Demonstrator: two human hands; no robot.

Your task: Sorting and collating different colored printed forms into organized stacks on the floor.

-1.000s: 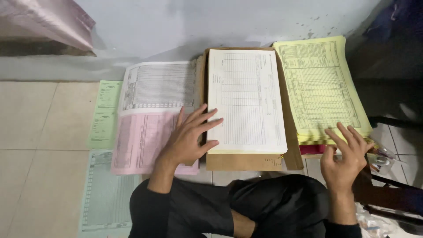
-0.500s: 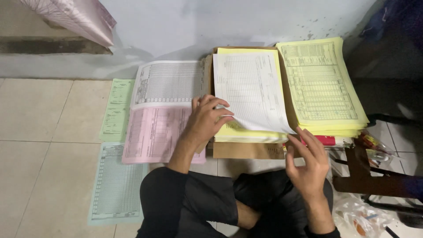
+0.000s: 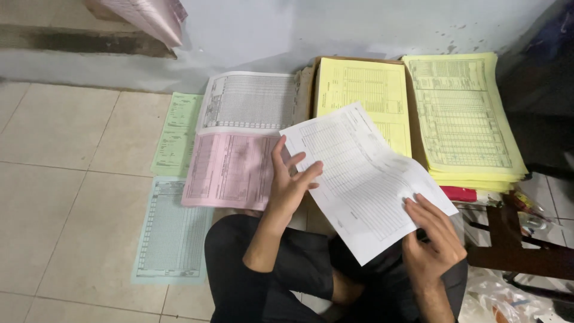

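On the tiled floor (image 3: 66, 179) at far left lie a pale blue form (image 3: 170, 230) and a green form (image 3: 176, 134), then a pink form (image 3: 230, 170) with a white ruled form (image 3: 251, 101) above it against the wall. The left hand (image 3: 290, 182) hovers over the pink form's right edge, its grip open, fingers spread, the fingertips (image 3: 314, 173) at or just under the near-left edge of the white sheet (image 3: 359, 179); whether they pinch it I cannot tell. That sheet hangs lifted and curled, its long axis slanting from upper left down to lower right. Behind it a yellow form (image 3: 365, 90) lies on a cardboard backing. The right hand (image 3: 433, 236) is the surer hold, its grip closed on the sheet's lower right corner. Furthest right sits a stack of yellow forms (image 3: 466, 119).
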